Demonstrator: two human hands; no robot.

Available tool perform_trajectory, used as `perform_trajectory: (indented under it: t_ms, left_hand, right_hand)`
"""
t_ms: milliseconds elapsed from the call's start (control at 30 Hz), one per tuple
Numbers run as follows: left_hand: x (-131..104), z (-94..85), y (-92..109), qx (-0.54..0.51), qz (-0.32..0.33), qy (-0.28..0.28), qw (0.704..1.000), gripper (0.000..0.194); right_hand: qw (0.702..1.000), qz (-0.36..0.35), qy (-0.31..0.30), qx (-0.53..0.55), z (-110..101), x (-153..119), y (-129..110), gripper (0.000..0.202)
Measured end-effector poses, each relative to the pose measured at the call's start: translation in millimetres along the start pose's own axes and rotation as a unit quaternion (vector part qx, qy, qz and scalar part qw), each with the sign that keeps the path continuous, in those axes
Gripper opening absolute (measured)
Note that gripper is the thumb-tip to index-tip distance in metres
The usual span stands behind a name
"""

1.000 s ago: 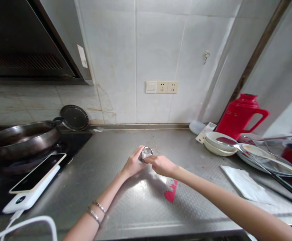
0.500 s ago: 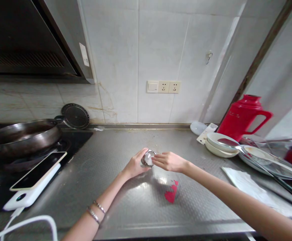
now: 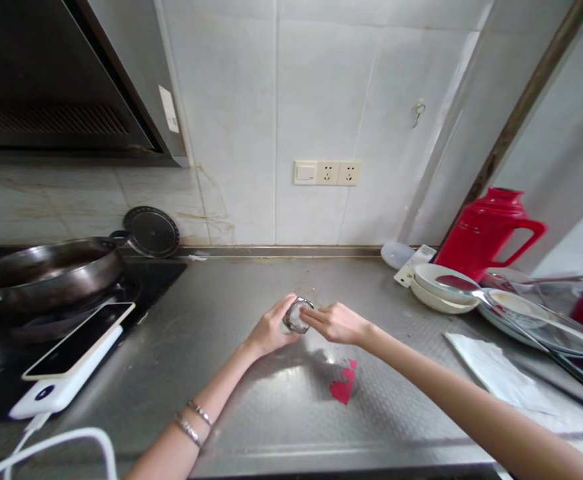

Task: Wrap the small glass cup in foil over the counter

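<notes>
My left hand [image 3: 271,328] is wrapped round a small clear round glass [image 3: 296,325] with a shiny rim, held just above the steel counter with its mouth facing me. From the right, my right hand [image 3: 339,323] reaches to the glass, its fingers drawn together and bent. Its fingertips are over the mouth, at or just inside the rim. Whether they pinch anything small cannot be seen. On the counter below my right hand lies a torn piece of red paper [image 3: 342,388].
A dark pan [image 3: 46,273] stands on the hob at left. In front of it a phone [image 3: 79,340] rests on a white power bank [image 3: 66,390] with a cable. At right are stacked bowls [image 3: 444,303], a red thermos [image 3: 481,233] and a white cloth or tissue [image 3: 491,367].
My right fingertips have shifted slightly left and curled further over the mouth of the glass. My left hand and the glass have barely moved.
</notes>
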State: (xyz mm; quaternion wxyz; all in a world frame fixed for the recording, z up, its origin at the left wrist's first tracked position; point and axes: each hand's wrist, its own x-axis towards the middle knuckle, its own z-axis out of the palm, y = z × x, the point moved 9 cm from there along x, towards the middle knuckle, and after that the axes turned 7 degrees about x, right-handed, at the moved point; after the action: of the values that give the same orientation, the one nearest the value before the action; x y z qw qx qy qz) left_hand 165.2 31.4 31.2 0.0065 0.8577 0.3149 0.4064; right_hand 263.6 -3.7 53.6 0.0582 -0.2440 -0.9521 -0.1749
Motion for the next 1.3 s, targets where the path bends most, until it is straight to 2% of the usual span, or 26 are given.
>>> perform_trajectory:
  t_ms: [133,267,433,533,667,833,1000,1067,1133,1200,1233,1267,1300]
  left_hand:
    - [0,-5.3,2,0.019,0.019,0.016,1.000,0.083]
    - [3,-13.4,6,0.044,0.037,0.034,0.998,0.079]
    - [5,-24.2,5,0.061,0.034,0.054,0.996,0.075]
    - [3,-26.1,3,0.062,0.029,0.056,0.996,0.075]
    - [4,-24.8,5,0.055,0.020,0.066,0.996,0.077]
    - [6,-22.2,2,0.020,-0.007,0.071,0.997,0.082]
    - [7,-21.7,5,-0.050,-0.011,0.041,0.998,0.086]
    - [11,-24.8,-3,-0.124,-0.062,0.055,0.989,0.077]
    - [14,-29.6,-27,-0.219,-0.182,0.111,0.952,0.059]
    - [13,-25.3,-56,-0.292,-0.328,0.141,0.887,0.054]
    - [14,-14.2,-66,-0.344,-0.393,0.110,0.846,0.055]
    - [15,2.7,-70,-0.412,-0.446,0.047,0.793,0.061]
    - [17,20.5,-66,-0.485,-0.472,-0.038,0.735,0.071]
  right_hand:
    - [0.998,0.042,-0.049,0.013,5,-2,5,0.035]
    - [0.994,0.083,-0.063,0.021,6,-4,7,0.046]
    - [0.977,0.173,-0.030,0.124,9,2,3,0.051]
    - [0.962,0.192,0.015,0.192,13,5,0,0.046]
    - [0.966,0.157,0.057,0.199,10,5,5,0.031]
    - [0.989,0.062,0.044,0.123,2,4,7,0.029]
    - [0.998,0.014,0.029,0.053,-5,5,7,0.029]
    - [0.999,0.004,0.020,0.038,-9,6,11,0.028]
    - [1.000,-0.005,0.011,0.029,-16,6,18,0.027]
    - [1.000,-0.028,0.000,0.013,-23,7,21,0.028]
    - [0.999,-0.042,-0.008,0.003,-27,9,21,0.028]
    - [0.998,-0.056,-0.017,-0.007,-29,10,21,0.029]
    - [0.997,-0.068,-0.027,-0.018,-31,11,20,0.030]
